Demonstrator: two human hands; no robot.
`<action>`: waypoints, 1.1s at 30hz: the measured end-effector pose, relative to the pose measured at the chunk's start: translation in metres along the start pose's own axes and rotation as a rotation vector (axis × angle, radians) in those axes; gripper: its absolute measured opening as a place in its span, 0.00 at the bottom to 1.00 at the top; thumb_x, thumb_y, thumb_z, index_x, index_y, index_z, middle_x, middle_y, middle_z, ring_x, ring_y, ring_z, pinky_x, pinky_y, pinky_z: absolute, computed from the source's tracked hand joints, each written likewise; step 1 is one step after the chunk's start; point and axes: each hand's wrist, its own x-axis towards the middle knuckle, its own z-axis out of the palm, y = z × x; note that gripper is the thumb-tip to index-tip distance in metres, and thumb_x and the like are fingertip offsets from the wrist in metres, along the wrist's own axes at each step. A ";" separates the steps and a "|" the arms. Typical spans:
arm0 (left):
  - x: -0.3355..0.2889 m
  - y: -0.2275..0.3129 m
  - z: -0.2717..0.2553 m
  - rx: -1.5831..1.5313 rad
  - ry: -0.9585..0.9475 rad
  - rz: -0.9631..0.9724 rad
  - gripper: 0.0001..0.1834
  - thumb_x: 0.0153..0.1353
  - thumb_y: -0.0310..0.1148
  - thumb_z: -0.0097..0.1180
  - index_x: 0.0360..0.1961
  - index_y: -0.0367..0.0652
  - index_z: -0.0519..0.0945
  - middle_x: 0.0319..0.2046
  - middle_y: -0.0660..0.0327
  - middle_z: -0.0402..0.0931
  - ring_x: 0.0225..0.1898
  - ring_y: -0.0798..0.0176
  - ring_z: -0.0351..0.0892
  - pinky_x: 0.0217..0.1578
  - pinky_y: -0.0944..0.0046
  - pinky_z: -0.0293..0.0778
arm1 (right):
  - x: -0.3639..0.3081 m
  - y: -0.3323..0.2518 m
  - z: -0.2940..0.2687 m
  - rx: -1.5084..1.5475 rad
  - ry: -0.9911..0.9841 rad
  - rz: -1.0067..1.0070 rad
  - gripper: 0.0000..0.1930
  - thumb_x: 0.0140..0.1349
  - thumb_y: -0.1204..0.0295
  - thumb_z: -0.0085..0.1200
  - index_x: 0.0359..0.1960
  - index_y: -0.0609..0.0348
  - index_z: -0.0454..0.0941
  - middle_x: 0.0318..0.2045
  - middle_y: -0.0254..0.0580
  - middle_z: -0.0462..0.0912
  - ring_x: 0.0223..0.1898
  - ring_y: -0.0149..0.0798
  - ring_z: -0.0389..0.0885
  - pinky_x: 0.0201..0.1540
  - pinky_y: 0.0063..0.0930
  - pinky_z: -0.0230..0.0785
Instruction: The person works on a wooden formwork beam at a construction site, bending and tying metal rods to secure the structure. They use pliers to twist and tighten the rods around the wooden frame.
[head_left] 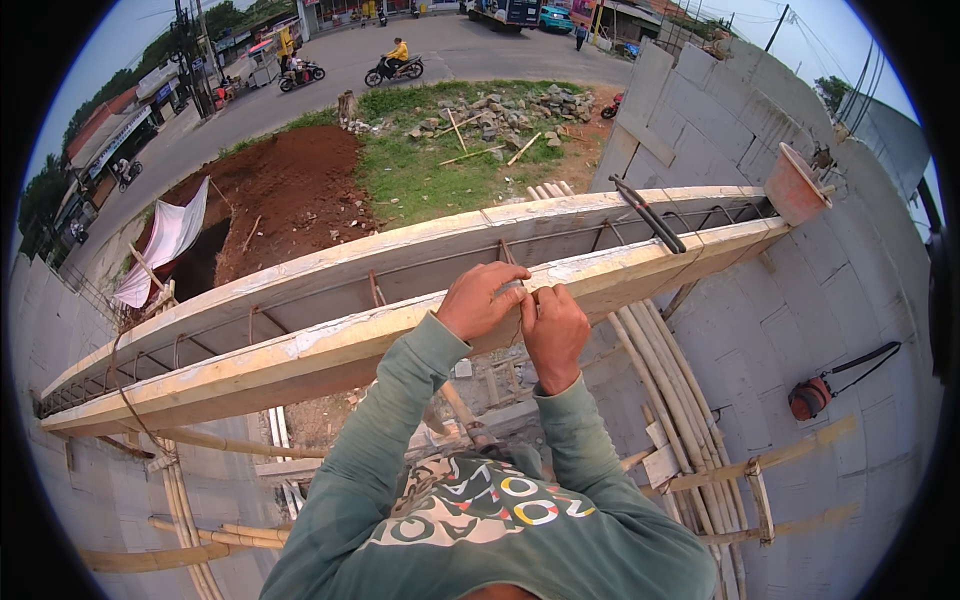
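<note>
My left hand (487,300) and my right hand (555,335) meet at the near top edge of a long timber beam form (380,322). Both are closed in a pinch, fingertips almost touching, on what looks like a thin dark wire (521,287), mostly covered by the fingers. Inside the trough between the two form boards runs a cage of rusty steel rebar (374,288). To the right of my hands, a dark long-handled pair of pincers (650,215) lies across the two boards.
An orange bucket (797,187) sits at the form's right end, by a grey block wall (830,270). Bamboo poles (672,390) stand below on the right. A small red bag (810,397) with a black strap is against the wall. Beyond are red soil (290,190), rubble and a road with motorbikes.
</note>
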 end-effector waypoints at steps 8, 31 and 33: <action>-0.002 0.003 0.005 0.041 0.051 0.038 0.15 0.63 0.29 0.55 0.51 0.42 0.79 0.50 0.53 0.79 0.54 0.46 0.76 0.56 0.52 0.71 | 0.125 0.152 -0.042 -0.327 0.073 0.051 0.18 0.58 0.54 0.64 0.38 0.57 0.83 0.33 0.43 0.82 0.39 0.50 0.80 0.40 0.44 0.73; -0.003 -0.008 0.008 0.096 0.060 0.139 0.23 0.51 0.21 0.55 0.51 0.41 0.78 0.56 0.55 0.75 0.57 0.46 0.72 0.59 0.51 0.69 | 0.053 0.057 -0.167 -0.658 -0.423 -0.462 0.02 0.59 0.76 0.46 0.33 0.59 0.69 0.38 0.46 0.71 0.50 0.49 0.72 0.63 0.50 0.59; -0.003 -0.010 0.008 0.126 0.073 0.190 0.22 0.50 0.19 0.56 0.50 0.41 0.79 0.56 0.55 0.76 0.54 0.45 0.73 0.56 0.51 0.71 | 0.044 0.042 -0.166 -0.718 -0.333 -0.525 0.03 0.59 0.76 0.46 0.34 0.60 0.69 0.40 0.46 0.70 0.52 0.50 0.71 0.67 0.53 0.55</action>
